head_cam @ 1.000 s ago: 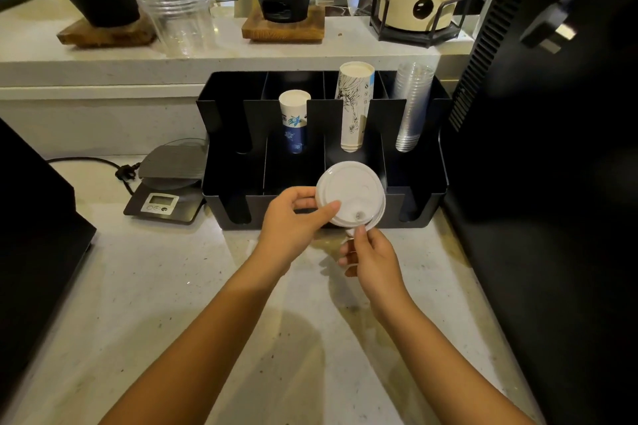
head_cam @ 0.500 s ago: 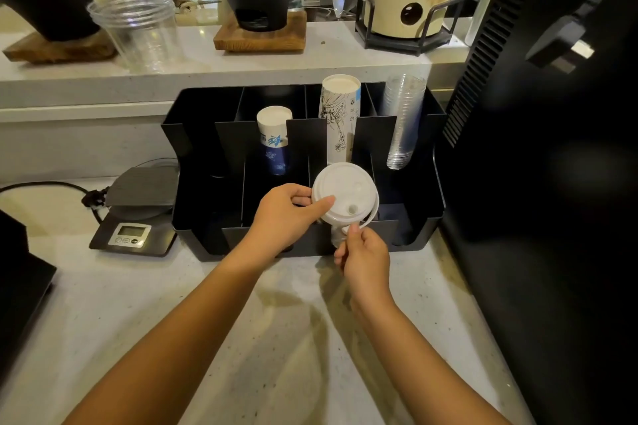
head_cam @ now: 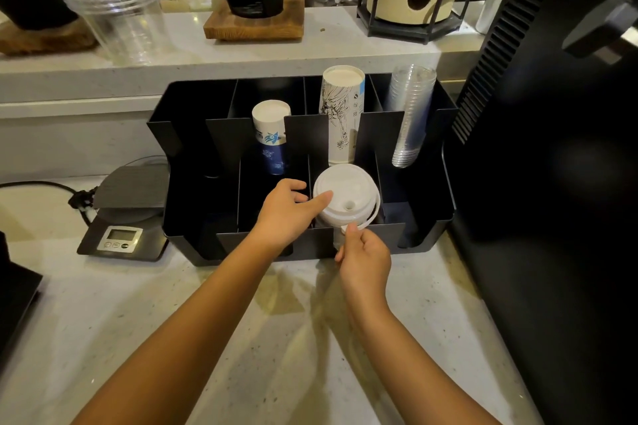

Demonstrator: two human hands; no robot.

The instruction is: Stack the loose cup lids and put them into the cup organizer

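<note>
Head view looks down on a pale speckled bench (head_cam: 145, 321) where a black cup organizer (head_cam: 428, 228) stands against a raised ledge. Both hands grip a stack of white cup lids (head_cam: 345, 195), held tilted over the organizer's front compartment second from the right, the stack's lower edge dipping behind the front wall. The left hand (head_cam: 286, 214) closes on the stack's left rim, thumb lying across the top lid; the right hand (head_cam: 364, 252) pinches the near lower rim from below. Behind the lids, a tall stack of printed paper cups (head_cam: 341, 114) stands in a rear slot, with a shorter stack of blue-patterned paper cups (head_cam: 271, 138) one slot to its left and a stack of clear plastic cups (head_cam: 409, 114) in the rightmost slot. A small digital scale (head_cam: 121, 238) sits on the bench just left of the organizer.
</note>
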